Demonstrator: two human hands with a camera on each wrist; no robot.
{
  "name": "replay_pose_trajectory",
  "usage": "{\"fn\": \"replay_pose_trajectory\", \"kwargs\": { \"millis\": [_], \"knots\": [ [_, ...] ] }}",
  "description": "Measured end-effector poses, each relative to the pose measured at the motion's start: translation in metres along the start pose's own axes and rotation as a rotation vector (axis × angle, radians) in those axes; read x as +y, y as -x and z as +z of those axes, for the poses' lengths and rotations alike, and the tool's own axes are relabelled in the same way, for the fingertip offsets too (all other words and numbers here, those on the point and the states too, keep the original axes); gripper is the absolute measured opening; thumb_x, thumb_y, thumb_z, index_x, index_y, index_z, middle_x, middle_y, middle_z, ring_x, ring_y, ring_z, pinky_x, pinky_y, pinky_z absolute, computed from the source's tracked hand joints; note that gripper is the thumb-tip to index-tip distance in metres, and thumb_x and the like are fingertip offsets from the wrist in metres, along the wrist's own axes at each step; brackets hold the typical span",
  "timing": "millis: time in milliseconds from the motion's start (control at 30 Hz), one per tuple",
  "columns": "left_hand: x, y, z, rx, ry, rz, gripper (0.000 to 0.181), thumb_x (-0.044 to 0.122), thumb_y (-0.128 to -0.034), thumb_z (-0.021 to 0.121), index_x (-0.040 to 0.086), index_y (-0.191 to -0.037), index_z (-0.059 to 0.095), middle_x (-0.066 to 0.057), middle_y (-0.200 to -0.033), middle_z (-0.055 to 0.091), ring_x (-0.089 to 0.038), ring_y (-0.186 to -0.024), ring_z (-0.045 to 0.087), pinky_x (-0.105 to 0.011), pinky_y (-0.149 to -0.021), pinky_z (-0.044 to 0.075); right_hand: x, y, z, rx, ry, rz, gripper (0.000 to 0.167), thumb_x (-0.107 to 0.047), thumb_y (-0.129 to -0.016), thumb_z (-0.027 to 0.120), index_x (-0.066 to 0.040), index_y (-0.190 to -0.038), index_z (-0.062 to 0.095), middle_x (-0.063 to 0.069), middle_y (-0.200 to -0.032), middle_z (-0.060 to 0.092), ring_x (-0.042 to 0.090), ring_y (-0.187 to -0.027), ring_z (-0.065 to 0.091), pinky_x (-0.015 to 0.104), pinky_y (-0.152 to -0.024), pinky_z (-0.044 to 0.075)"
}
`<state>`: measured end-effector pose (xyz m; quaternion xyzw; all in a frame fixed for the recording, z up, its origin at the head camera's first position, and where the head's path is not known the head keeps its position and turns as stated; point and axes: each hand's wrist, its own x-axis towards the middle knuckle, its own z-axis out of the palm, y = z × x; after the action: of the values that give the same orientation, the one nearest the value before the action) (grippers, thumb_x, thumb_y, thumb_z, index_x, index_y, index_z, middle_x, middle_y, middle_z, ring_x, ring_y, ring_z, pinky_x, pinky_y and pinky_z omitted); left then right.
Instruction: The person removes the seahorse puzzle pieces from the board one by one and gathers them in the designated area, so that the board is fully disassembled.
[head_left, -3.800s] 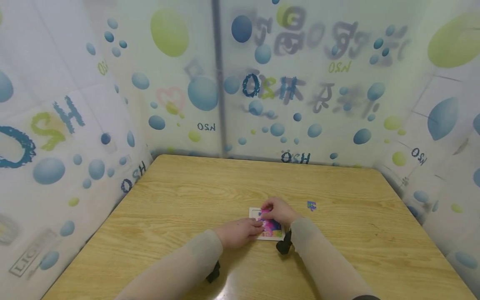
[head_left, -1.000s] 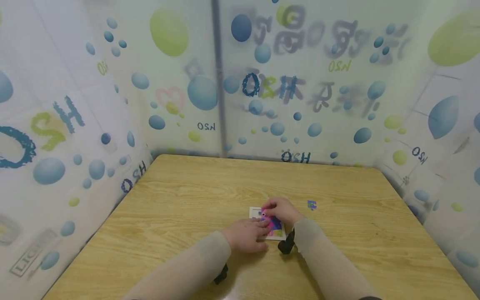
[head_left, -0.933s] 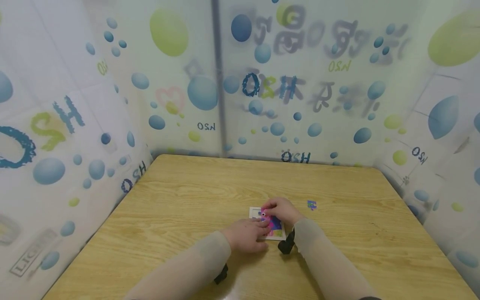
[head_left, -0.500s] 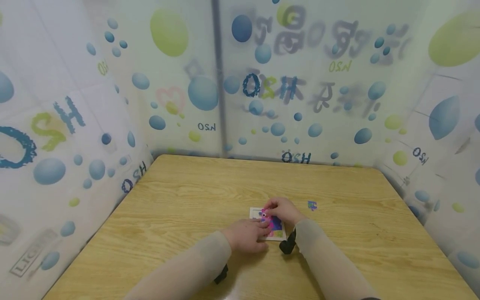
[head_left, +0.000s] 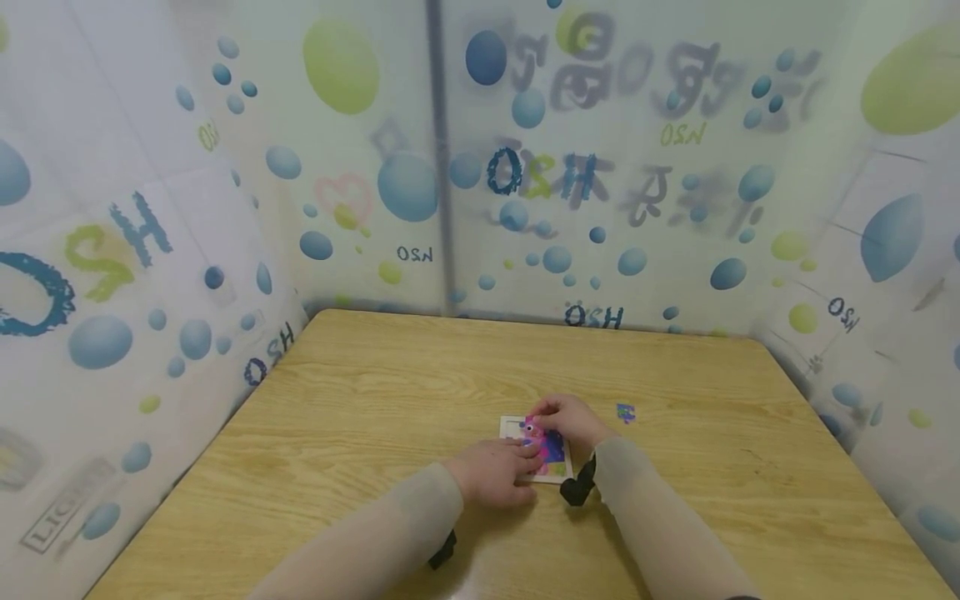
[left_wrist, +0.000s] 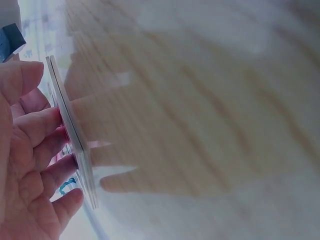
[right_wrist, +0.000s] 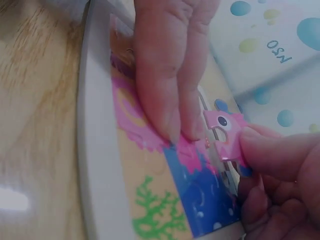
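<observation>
A small jigsaw puzzle in a white tray frame (head_left: 551, 479) lies on the table, with pink, blue and sandy pieces fitted in it. My left hand (head_left: 491, 473) lies across its left part, fingertips resting on the pink pieces. In the right wrist view, two left-hand fingers (right_wrist: 160, 65) touch the picture. My right hand (head_left: 572, 422) pinches a pink puzzle piece (right_wrist: 227, 131) with a printed eye between thumb and fingers, tilted over the tray's upper part. The left wrist view shows the tray edge-on (left_wrist: 75, 135) beside the left fingers. The fingers hide part of the picture.
One loose blue-purple puzzle piece (head_left: 626, 412) lies right of the tray. The wooden table (head_left: 390, 375) reaches back to white curtain walls (head_left: 360, 275) printed with bubbles and letters. Dark wrist-worn devices (head_left: 577, 489) sit under both wrists.
Since the oldest frame, my left hand has slid a little right over the puzzle. The printed eye on the pinched piece has come into view. Over the last second both hands barely move.
</observation>
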<state>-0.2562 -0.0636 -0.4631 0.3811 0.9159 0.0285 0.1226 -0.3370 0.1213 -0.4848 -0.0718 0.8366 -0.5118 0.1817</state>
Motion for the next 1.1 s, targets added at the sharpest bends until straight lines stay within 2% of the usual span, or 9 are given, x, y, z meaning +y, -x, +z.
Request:
{"fn": "replay_pose_trajectory", "kwargs": {
  "millis": [267, 367, 633, 867, 1100],
  "knots": [
    [-0.001, -0.001, 0.001, -0.009, 0.011, 0.002, 0.059, 0.050, -0.0959, 0.046, 0.018, -0.146, 0.043, 0.003, -0.154, 0.030, -0.016, -0.141, 0.029, -0.027, -0.114, 0.024, 0.001, 0.000, -0.002, -0.007, -0.119, -0.010, 0.009, -0.004, -0.089, 0.064, 0.000, -0.096, 0.069, 0.006, -0.091, 0.064, 0.020, -0.083, 0.053, 0.028, -0.073, 0.043],
    [-0.002, -0.001, 0.002, -0.007, 0.014, 0.004, 0.059, 0.050, -0.0959, 0.046, 0.018, -0.146, 0.044, 0.003, -0.154, 0.030, -0.016, -0.141, 0.028, -0.028, -0.114, 0.023, -0.001, 0.002, -0.004, -0.013, -0.092, -0.014, 0.011, -0.006, -0.090, 0.063, 0.000, -0.098, 0.068, 0.007, -0.093, 0.065, 0.020, -0.085, 0.054, 0.029, -0.075, 0.043],
    [-0.001, 0.000, 0.001, -0.004, 0.034, -0.009, 0.058, 0.050, -0.0950, 0.047, 0.019, -0.144, 0.046, 0.004, -0.154, 0.031, -0.016, -0.141, 0.029, -0.028, -0.114, 0.024, 0.001, 0.007, -0.017, -0.003, -0.062, 0.011, 0.014, -0.011, -0.092, 0.062, -0.006, -0.101, 0.071, 0.005, -0.099, 0.066, 0.021, -0.093, 0.056, 0.039, -0.092, 0.040],
    [0.000, 0.000, 0.001, 0.001, 0.024, -0.013, 0.057, 0.049, -0.0954, 0.047, 0.019, -0.144, 0.047, 0.004, -0.153, 0.033, -0.016, -0.141, 0.030, -0.027, -0.113, 0.025, 0.010, 0.010, -0.032, 0.003, -0.037, -0.008, 0.014, -0.011, -0.092, 0.062, -0.005, -0.102, 0.071, 0.005, -0.099, 0.067, 0.020, -0.092, 0.056, 0.037, -0.088, 0.043],
    [0.001, 0.001, 0.000, -0.012, 0.028, -0.023, 0.057, 0.050, -0.0955, 0.046, 0.020, -0.144, 0.046, 0.006, -0.154, 0.032, -0.015, -0.141, 0.028, -0.028, -0.114, 0.024, 0.015, 0.016, -0.047, 0.014, -0.009, 0.016, 0.016, -0.013, -0.092, 0.063, -0.005, -0.103, 0.071, 0.005, -0.100, 0.067, 0.021, -0.093, 0.056, 0.042, -0.093, 0.041]
  ]
}}
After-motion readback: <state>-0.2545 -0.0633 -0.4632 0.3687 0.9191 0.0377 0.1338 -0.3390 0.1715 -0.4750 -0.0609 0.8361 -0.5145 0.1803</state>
